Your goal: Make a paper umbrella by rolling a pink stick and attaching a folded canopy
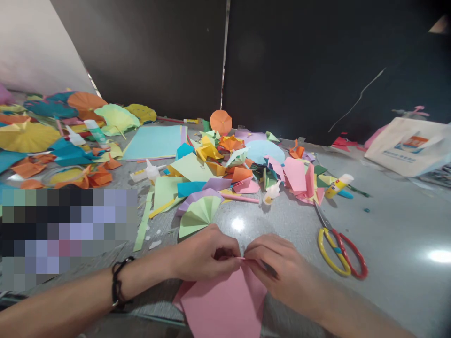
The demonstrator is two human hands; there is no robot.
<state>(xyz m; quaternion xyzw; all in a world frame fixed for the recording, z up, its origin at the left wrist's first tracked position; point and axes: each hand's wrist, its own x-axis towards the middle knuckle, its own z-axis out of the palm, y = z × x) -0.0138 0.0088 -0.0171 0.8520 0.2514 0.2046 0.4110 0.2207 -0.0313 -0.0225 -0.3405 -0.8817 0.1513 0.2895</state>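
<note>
From head height, we look forward and down across the grey bench point(398, 230) to a dark wall point(299, 56) along the top. The left hand point(213, 256) and right hand point(280, 265) are close below us; the wall is farthest away.

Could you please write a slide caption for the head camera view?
Left hand and right hand pinch pink paper near scissors and a paper fan.

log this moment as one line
left hand: pinching pink paper; right hand: pinching same paper; scissors: on table, right of both hands
</note>
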